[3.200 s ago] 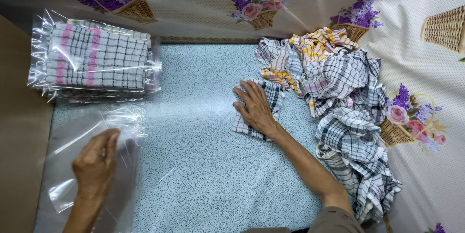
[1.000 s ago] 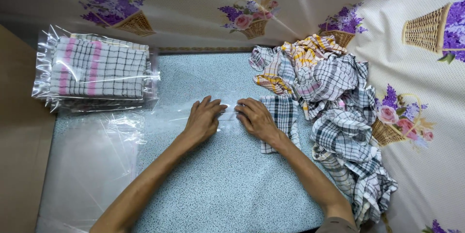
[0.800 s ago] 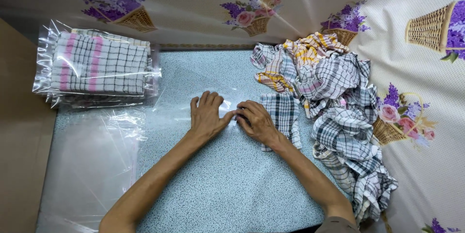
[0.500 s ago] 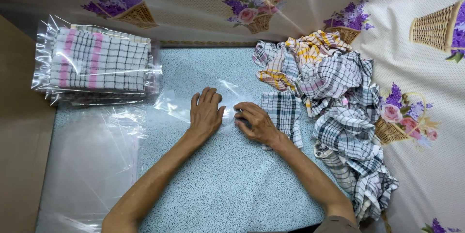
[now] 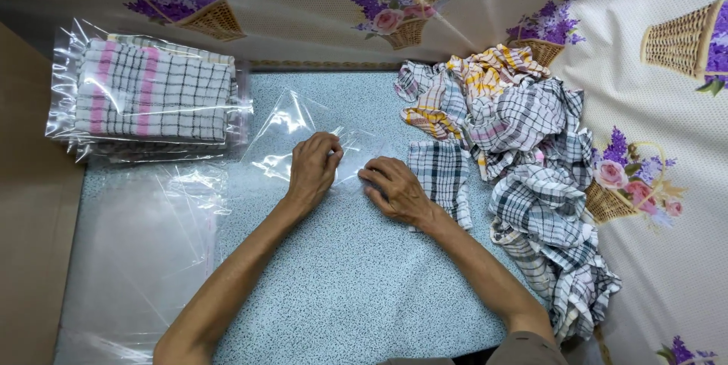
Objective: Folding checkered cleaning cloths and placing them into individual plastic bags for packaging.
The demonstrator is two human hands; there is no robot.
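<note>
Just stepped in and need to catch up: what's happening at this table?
A person is working with both hands on a clear plastic bag lying flat on the speckled table. The left hand presses on the bag, and the right hand is at its edge, beside a folded checked cloth. A heap of loose checked cloths lies to the right. At far left sits a stack of bagged cloths, with empty bags below it.
</note>
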